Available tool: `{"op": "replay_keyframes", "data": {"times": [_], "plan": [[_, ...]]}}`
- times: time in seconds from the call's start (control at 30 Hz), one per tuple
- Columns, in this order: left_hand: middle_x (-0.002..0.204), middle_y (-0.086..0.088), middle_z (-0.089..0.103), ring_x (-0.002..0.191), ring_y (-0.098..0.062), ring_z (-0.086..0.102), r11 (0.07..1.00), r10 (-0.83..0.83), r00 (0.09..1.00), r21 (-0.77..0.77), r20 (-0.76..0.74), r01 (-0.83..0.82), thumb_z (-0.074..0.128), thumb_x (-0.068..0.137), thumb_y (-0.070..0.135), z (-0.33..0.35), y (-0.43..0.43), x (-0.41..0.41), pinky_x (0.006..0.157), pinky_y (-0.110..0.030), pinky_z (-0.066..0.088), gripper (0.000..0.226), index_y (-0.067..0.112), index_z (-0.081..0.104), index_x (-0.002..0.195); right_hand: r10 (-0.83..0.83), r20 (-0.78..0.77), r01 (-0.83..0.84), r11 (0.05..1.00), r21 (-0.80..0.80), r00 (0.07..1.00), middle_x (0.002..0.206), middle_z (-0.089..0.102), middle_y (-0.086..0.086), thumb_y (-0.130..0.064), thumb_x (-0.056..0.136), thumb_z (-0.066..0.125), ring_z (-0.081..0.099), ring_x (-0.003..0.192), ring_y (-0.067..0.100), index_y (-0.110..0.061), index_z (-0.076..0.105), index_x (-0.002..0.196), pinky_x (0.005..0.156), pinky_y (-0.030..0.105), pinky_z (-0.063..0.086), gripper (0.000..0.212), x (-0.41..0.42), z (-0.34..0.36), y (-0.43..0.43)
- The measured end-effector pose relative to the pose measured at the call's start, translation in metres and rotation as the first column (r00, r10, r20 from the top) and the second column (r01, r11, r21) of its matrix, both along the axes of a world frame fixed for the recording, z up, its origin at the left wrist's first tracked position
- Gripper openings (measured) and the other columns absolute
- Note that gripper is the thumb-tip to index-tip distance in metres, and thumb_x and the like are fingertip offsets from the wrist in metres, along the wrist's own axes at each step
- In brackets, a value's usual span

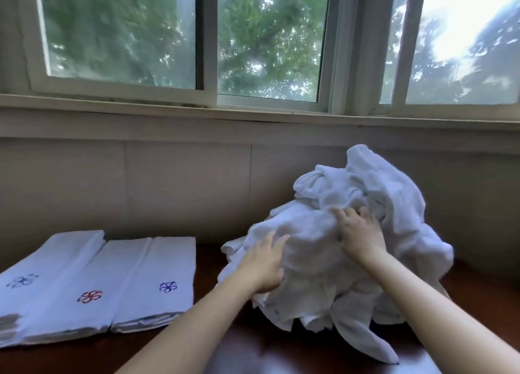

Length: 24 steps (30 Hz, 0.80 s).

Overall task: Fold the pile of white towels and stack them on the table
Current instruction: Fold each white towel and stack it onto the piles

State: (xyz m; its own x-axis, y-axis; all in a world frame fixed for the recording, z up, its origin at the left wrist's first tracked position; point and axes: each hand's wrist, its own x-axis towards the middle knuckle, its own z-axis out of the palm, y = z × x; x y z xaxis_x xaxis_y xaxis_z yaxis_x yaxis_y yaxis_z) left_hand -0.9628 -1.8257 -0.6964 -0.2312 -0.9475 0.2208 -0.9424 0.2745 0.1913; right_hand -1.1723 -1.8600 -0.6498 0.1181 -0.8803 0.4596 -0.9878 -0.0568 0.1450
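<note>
Left hand point(266, 264), fingers nearly straight, rests on the front of the crumpled pile of white terry towels point(394, 205), which sits right of centre on the dark wooden table point(209, 264). Right hand point(361, 233), fingers splayed, presses near its top; whether it grips cannot be told. Folded white flower-marked cloths point(140, 272) lie to the left, apart.

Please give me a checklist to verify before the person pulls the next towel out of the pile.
1. Both hands at the pile: ok. The left hand and right hand lie on the pile of towels.
2. One single towel gripped: cannot tell; the right fingertips sink into folds.
3. Room for folding: ok; bare table shows between pile and folded stacks.
4. Stacks tidy: ok; they lie flat, side by side.
5. Loose ends tangled: cannot tell.
</note>
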Motion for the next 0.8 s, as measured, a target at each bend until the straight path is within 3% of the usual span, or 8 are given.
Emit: {"op": "replay_keyframes", "data": {"times": [0.07,0.17,0.27,0.4,0.5,0.6,0.73,0.8], "plan": [[0.160,-0.005,-0.005,0.144,-0.026,0.015,1.000,0.013,0.999,-0.007,-0.042,-0.013,0.048,0.093,0.025,0.008,-0.014,-0.024,0.110,-0.041,0.030,0.075,0.028,0.001,0.152,0.037,0.060,-0.034,0.998,-0.046,0.998,0.117,0.058,0.001,-0.005,0.085,0.046,0.046,0.112,0.029,-0.021,0.046,0.123,0.093,0.037,0.038,0.041,-0.008,-0.003,-0.007],[0.159,-0.005,-0.001,0.144,-0.025,0.013,0.998,-0.004,0.991,-0.059,-0.131,-0.003,0.050,0.092,0.020,0.024,-0.026,-0.056,0.113,-0.038,0.026,0.078,0.026,0.000,0.152,0.223,0.274,-0.232,0.973,0.000,0.936,0.104,0.064,0.002,-0.003,0.078,0.052,0.054,0.101,0.026,-0.018,0.055,0.107,0.079,0.031,0.040,0.033,-0.020,0.000,-0.011],[0.153,-0.003,0.021,0.137,-0.026,0.025,0.992,0.003,0.998,-0.123,-0.056,-0.010,0.051,0.087,0.015,0.037,-0.032,-0.081,0.107,-0.039,0.029,0.080,0.024,0.006,0.152,0.369,0.401,-0.442,0.891,0.104,0.838,0.089,0.056,-0.006,-0.005,0.075,0.063,0.053,0.086,0.015,-0.020,0.061,0.102,0.072,0.027,0.045,0.031,-0.032,0.004,-0.003],[0.132,-0.008,0.053,0.120,-0.031,0.049,1.000,0.003,0.999,-0.022,0.032,-0.003,0.049,0.084,0.013,0.033,-0.024,-0.101,0.092,-0.037,0.040,0.056,0.019,0.032,0.137,0.399,0.475,-0.470,0.882,0.036,0.784,0.085,0.058,-0.004,-0.004,0.076,0.062,0.057,0.087,0.017,-0.018,0.063,0.105,0.074,0.028,0.048,0.032,-0.056,0.003,0.012],[0.118,-0.007,0.060,0.111,-0.030,0.055,0.999,-0.017,0.999,-0.035,-0.039,0.016,0.047,0.079,0.006,0.029,-0.010,-0.099,0.080,-0.032,0.044,0.039,0.019,0.047,0.116,0.347,0.473,-0.354,0.932,-0.078,0.810,0.110,0.054,0.005,-0.009,0.081,0.059,0.048,0.109,0.026,-0.017,0.052,0.128,0.094,0.032,0.041,0.048,-0.076,-0.001,0.023],[0.101,-0.004,0.064,0.099,-0.027,0.057,0.997,-0.053,0.992,-0.056,-0.111,0.046,0.043,0.073,0.001,0.033,0.004,-0.086,0.069,-0.029,0.040,0.025,0.021,0.047,0.088,0.151,0.409,-0.082,0.980,-0.181,0.900,0.129,0.039,0.011,-0.012,0.080,0.057,0.036,0.122,0.033,-0.024,0.029,0.145,0.108,0.039,0.028,0.072,-0.095,-0.001,0.030],[0.076,0.007,0.052,0.085,-0.023,0.053,0.994,-0.111,0.994,-0.023,-0.023,0.110,0.041,0.069,-0.001,0.033,0.025,-0.066,0.061,-0.028,0.031,0.023,0.022,0.038,0.070,-0.127,0.452,0.253,0.940,-0.230,0.883,0.147,0.011,0.019,-0.012,0.075,0.061,0.024,0.127,0.037,-0.030,0.012,0.149,0.107,0.046,0.025,0.091,-0.112,0.009,0.039],[0.078,0.008,0.047,0.089,-0.022,0.051,0.993,-0.114,0.992,-0.013,0.055,0.115,0.042,0.072,0.000,0.032,0.033,-0.059,0.064,-0.029,0.032,0.026,0.025,0.036,0.070,-0.242,0.485,0.356,0.921,-0.157,0.840,0.148,0.016,0.022,-0.012,0.075,0.063,0.029,0.124,0.039,-0.028,0.014,0.149,0.103,0.046,0.030,0.090,-0.124,0.013,0.040]]}}
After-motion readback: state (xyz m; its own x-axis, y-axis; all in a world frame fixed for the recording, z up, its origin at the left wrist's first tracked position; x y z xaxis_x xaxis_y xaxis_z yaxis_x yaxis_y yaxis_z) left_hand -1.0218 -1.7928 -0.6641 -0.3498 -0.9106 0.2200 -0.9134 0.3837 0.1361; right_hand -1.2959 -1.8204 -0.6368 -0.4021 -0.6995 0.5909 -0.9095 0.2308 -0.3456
